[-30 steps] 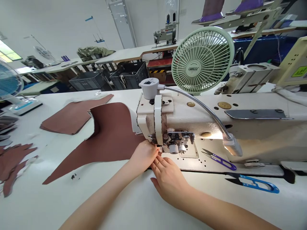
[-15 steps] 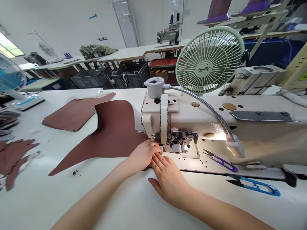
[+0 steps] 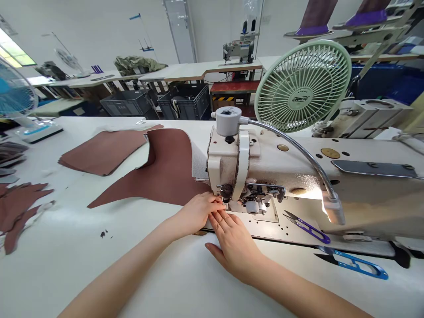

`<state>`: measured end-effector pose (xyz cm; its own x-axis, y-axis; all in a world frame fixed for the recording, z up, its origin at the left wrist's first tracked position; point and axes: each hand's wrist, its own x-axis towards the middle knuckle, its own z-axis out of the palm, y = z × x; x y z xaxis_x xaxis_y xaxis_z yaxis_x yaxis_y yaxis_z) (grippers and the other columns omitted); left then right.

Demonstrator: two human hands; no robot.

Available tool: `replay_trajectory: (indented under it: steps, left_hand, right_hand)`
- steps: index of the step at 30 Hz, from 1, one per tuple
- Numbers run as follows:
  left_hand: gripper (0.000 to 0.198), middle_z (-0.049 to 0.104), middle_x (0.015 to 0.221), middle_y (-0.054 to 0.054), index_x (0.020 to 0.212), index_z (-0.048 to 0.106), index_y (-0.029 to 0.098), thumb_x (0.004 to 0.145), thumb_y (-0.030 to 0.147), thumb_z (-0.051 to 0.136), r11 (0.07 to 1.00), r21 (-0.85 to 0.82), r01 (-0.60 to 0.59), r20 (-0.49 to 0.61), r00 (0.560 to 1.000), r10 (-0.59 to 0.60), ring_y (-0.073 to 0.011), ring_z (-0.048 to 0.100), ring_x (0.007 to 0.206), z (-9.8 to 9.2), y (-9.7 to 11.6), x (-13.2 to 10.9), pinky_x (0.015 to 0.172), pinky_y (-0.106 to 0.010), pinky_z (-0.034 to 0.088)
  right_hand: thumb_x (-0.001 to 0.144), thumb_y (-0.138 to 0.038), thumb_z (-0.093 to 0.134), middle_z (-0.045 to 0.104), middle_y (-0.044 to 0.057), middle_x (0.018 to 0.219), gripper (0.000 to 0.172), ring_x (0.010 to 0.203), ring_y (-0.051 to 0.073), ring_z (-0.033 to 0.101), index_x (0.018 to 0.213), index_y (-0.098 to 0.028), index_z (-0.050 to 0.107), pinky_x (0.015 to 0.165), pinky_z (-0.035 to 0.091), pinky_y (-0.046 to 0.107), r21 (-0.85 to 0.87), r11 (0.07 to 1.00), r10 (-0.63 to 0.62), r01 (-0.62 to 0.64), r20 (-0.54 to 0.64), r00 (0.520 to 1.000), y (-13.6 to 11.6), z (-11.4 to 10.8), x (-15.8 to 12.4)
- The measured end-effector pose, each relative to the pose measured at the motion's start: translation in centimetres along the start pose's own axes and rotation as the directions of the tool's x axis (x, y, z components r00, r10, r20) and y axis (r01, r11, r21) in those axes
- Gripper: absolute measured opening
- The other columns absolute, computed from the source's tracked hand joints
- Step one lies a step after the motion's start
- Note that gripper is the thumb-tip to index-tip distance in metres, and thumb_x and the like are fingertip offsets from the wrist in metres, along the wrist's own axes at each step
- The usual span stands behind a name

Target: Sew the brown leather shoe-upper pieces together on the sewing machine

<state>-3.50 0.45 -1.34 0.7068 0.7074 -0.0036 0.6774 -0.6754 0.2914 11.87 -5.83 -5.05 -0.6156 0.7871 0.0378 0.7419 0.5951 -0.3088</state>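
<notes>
A brown leather-like piece (image 3: 168, 176) with a pale backing lies left of the sewing machine (image 3: 228, 154), its far part curled up. Its right edge runs under the machine head. My left hand (image 3: 195, 214) is closed, with bent fingertips pinching or pressing the edge of this piece right beside the needle area; the exact grip is hidden. Flat and stretched out, the fingers of my right hand (image 3: 233, 245) rest at the same spot, touching the left fingertips, thumb apart. The presser foot is mostly covered by my fingers.
Purple thread snips (image 3: 309, 227) lie on the machine bed, and blue snips (image 3: 356, 263) on the table below. Stacked brown pieces (image 3: 102, 150) and scraps (image 3: 23, 207) are at left. A lamp (image 3: 333, 207) and a green fan (image 3: 303, 88) stand around the machine.
The brown piece has slid away from me and turned a little, its pointed left tip now farther back. Both hands stay by the needle. My view has shifted slightly left.
</notes>
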Motion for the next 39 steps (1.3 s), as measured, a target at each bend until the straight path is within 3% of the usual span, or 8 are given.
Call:
replay_trajectory:
  steps: [13,18,21,26,39]
  left_hand:
    - [0.034,0.063,0.106,-0.005,0.115,0.062,0.025,0.088,0.013,0.045,0.999,0.036,0.04,-0.017,0.999,-0.039,-0.0207,0.054,0.098,0.6,-0.1,0.0,0.085,-0.034,0.044]
    - [0.036,0.066,0.105,-0.001,0.107,0.063,0.024,0.084,0.004,0.044,0.999,-0.031,0.039,-0.024,0.999,-0.04,-0.0179,0.055,0.098,0.3,-0.2,0.2,0.089,-0.032,0.042]
    - [0.034,0.066,0.097,-0.001,0.103,0.06,0.019,0.079,0.0,0.046,0.996,-0.021,0.086,-0.032,0.996,-0.086,-0.017,0.057,0.092,0.2,-0.3,0.2,0.083,-0.03,0.043]
    - [0.026,0.065,0.087,-0.002,0.097,0.06,0.018,0.081,0.005,0.046,0.995,0.022,0.097,-0.035,0.995,-0.097,-0.0179,0.059,0.085,0.5,-0.7,0.4,0.075,-0.031,0.044]
    - [0.023,0.067,0.087,-0.002,0.093,0.06,0.018,0.082,0.005,0.045,0.996,-0.017,0.09,-0.06,0.994,-0.091,-0.0177,0.059,0.084,0.4,-0.7,0.6,0.073,-0.03,0.043]
  right_hand:
    - [0.095,-0.044,0.03,0.039,0.019,0.143,0.061,0.134,0.034,0.031,0.138,-0.002,0.038,0.107,0.031,0.049,0.005,0.996,0.09,-0.09,-0.001,0.996,-0.6,-0.1,0.9]
    - [0.095,-0.045,0.032,0.037,0.018,0.144,0.061,0.135,0.033,0.03,0.139,-0.003,0.037,0.108,0.03,0.051,0.015,0.994,0.108,-0.108,0.006,0.994,-0.5,0.0,1.1]
    - [0.093,-0.045,0.035,0.033,0.018,0.146,0.062,0.136,0.033,0.028,0.139,-0.002,0.037,0.108,0.031,0.05,0.015,0.995,0.101,-0.101,-0.006,0.995,-0.3,-0.1,1.4]
    - [0.093,-0.047,0.035,0.03,0.016,0.147,0.064,0.136,0.032,0.027,0.14,-0.002,0.035,0.108,0.03,0.049,0.012,0.995,0.1,-0.1,-0.008,0.995,-0.2,-0.1,1.7]
    - [0.095,-0.049,0.027,0.026,0.014,0.149,0.066,0.138,0.031,0.022,0.142,-0.004,0.031,0.11,0.026,0.048,0.003,0.993,0.119,-0.12,0.057,0.991,-0.5,-0.4,1.6]
